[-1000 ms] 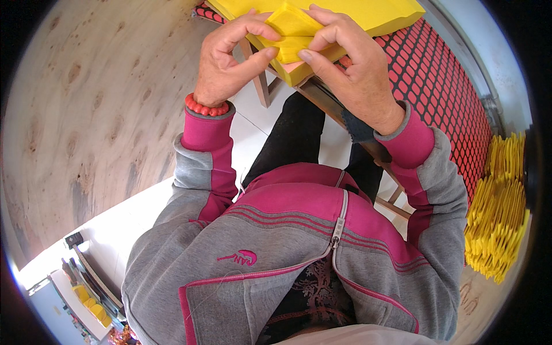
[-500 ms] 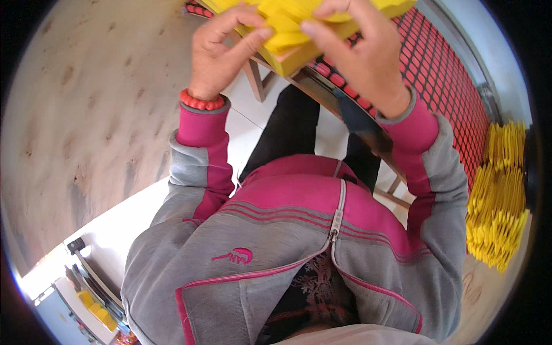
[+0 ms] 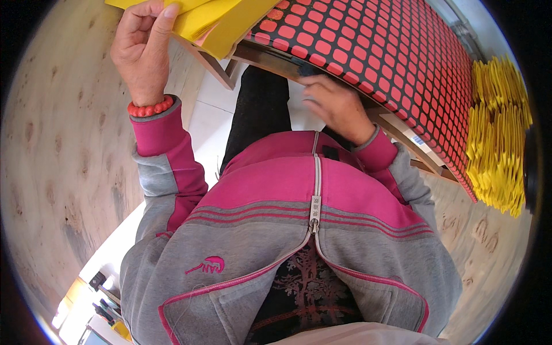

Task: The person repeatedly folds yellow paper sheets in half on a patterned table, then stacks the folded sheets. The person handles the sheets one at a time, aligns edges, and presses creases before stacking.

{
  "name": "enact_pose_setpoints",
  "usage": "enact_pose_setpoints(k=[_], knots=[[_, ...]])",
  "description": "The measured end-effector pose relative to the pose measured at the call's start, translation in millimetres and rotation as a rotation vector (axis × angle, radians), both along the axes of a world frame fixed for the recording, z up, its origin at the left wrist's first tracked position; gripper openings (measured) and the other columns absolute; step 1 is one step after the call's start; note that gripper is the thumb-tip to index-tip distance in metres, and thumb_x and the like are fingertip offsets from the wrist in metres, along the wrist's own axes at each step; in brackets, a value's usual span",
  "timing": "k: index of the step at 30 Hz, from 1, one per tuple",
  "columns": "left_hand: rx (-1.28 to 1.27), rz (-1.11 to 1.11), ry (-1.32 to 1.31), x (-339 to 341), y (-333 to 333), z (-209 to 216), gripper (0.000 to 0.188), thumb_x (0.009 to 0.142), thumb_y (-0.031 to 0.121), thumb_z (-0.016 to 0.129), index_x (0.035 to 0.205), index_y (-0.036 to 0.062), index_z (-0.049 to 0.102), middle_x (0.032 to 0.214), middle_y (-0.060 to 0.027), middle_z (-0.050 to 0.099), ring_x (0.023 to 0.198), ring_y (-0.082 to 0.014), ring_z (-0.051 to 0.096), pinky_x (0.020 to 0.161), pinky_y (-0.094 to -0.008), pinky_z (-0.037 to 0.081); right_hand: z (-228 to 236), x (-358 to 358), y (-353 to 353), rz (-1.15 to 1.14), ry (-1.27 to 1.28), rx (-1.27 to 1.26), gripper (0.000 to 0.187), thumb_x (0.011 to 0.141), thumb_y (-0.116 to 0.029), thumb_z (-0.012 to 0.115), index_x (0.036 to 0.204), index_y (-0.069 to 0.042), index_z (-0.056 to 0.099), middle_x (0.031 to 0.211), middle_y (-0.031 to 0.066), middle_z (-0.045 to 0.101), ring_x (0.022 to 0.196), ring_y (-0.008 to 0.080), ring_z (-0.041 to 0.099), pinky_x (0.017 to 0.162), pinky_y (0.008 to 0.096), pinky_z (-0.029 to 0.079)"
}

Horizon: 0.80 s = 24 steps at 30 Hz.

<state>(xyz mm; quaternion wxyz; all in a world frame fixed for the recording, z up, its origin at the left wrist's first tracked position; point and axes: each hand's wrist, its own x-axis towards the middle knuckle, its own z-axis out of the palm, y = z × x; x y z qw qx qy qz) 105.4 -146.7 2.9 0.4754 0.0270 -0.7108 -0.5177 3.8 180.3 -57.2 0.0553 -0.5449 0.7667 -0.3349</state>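
My left hand (image 3: 142, 54) wears a red bead bracelet (image 3: 150, 107) and pinches the edge of folded yellow sheets (image 3: 215, 23) between thumb and fingers. The sheets lie partly fanned over the table's left corner, and their top runs out of view. My right hand (image 3: 339, 106) is lower, beside the table's front edge, slightly blurred, its fingers loosely apart with nothing visible in them. Just beyond its fingertips is something dark blue (image 3: 309, 70), partly hidden at the table edge.
The table top (image 3: 368, 43) has a red and black grid cover. Stacked yellow folded pieces (image 3: 497, 144) stand at the far right. A wooden table frame (image 3: 264, 60) and a white labelled item (image 3: 411, 133) show below the top. At left is a wood-grained surface (image 3: 63, 144).
My right hand has left the yellow sheets and dropped toward me to the table edge. My left hand has moved left with the sheets, still pinching them. The whole view has shifted.
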Motion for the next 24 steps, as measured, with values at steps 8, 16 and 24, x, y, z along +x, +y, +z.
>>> enact_pose_setpoints(k=[8, 16, 24], knots=[[0.040, -0.021, -0.011, 2.2, 18.1, 10.4, 0.010, 0.096, 0.005, 0.070, 0.103, 0.0022, 0.064, 0.095, 0.0004, 0.067, 0.088, -0.0067, 0.061, 0.078, -0.0197, 0.046, -78.9, -39.2, 42.4, -0.237, 0.250, 0.312, 0.027, 0.088, -0.013, 0.071, 0.112, -0.003, 0.065, 0.119, 0.0117, 0.068, 0.109, 0.0322, 0.065, 0.093, 0.0407, 0.050], [0.080, -0.059, -0.022, 1.9, 27.5, 18.5, 0.010, 0.094, 0.003, 0.071, 0.101, 0.0011, 0.064, 0.096, 0.0013, 0.067, 0.090, -0.0062, 0.062, 0.082, -0.0207, 0.048, -77.5, -40.5, 36.1, -0.261, 0.149, 0.207, 0.024, 0.086, -0.009, 0.072, 0.106, 0.000, 0.061, 0.117, 0.0155, 0.067, 0.107, 0.0363, 0.064, 0.088, 0.0422, 0.050], [0.073, -0.076, -0.036, 1.6, 24.8, 14.5, 0.009, 0.093, 0.004, 0.072, 0.098, 0.0019, 0.064, 0.095, 0.0010, 0.067, 0.090, -0.0062, 0.061, 0.082, -0.0210, 0.049, 27.8, 1.7, 17.5, 0.093, -0.014, 0.168, 0.023, 0.084, -0.012, 0.074, 0.103, -0.004, 0.063, 0.106, 0.0151, 0.067, 0.099, 0.0366, 0.066, 0.083, 0.0435, 0.053]])
